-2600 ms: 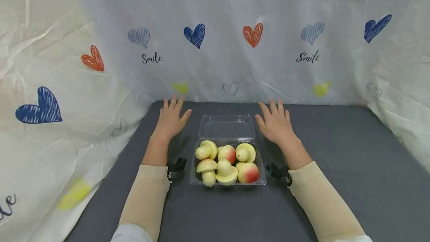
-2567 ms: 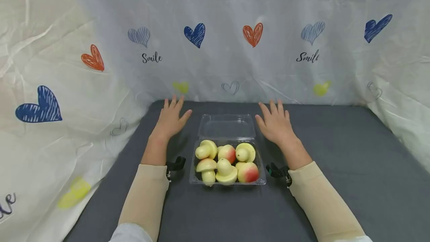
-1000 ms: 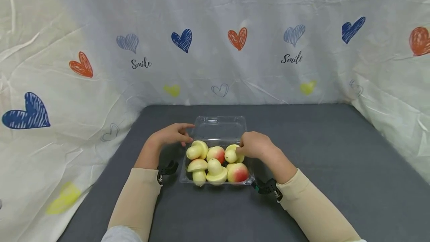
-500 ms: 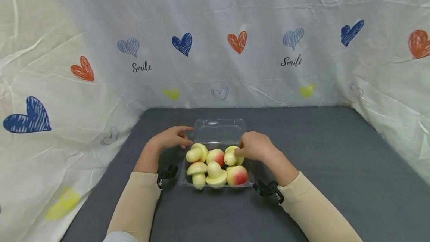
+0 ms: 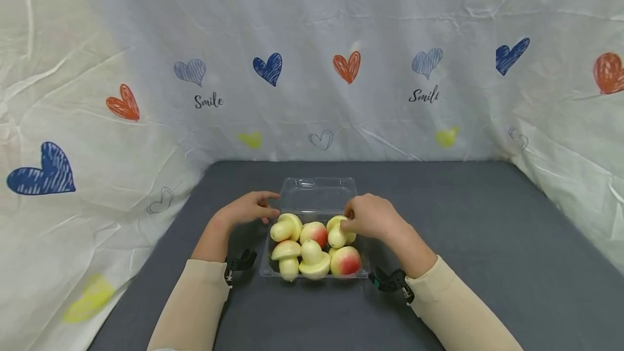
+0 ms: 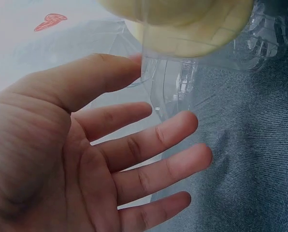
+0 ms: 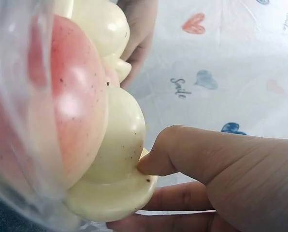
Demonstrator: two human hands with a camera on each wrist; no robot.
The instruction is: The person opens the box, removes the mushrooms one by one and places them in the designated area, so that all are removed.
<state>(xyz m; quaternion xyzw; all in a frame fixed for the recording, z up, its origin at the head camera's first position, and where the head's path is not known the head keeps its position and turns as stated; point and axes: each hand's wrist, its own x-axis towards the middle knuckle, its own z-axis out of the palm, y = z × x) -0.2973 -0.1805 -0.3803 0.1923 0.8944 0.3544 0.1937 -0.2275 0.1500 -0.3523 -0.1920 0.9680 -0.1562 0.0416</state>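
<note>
A clear plastic box (image 5: 265, 272) holds several pale yellow toy mushrooms, some with red-blushed caps. My right hand (image 5: 375, 216) pinches the back-right toy mushroom (image 5: 338, 237); in the right wrist view the thumb presses on it and other fingers lie behind its cap (image 7: 105, 200). At the box's back-left side is my left hand (image 5: 245, 209). The left wrist view shows its thumb against the clear plastic, below a pale mushroom (image 6: 197, 29), while the other fingers extend loosely and hold nothing. Behind the mushrooms the box's hinged lid (image 5: 317, 195) is open.
A dark grey cloth (image 5: 468, 221) covers the table. White sheeting (image 5: 380, 26) printed with hearts and "Smile" hangs at the back and both sides. A red-blushed mushroom (image 5: 345, 260) sits in front of the one being pinched.
Both hands have come from lying spread beside the lid to the box. My right hand has taken hold of the back-right mushroom, which now sits slightly shifted. The head view has tilted a little.
</note>
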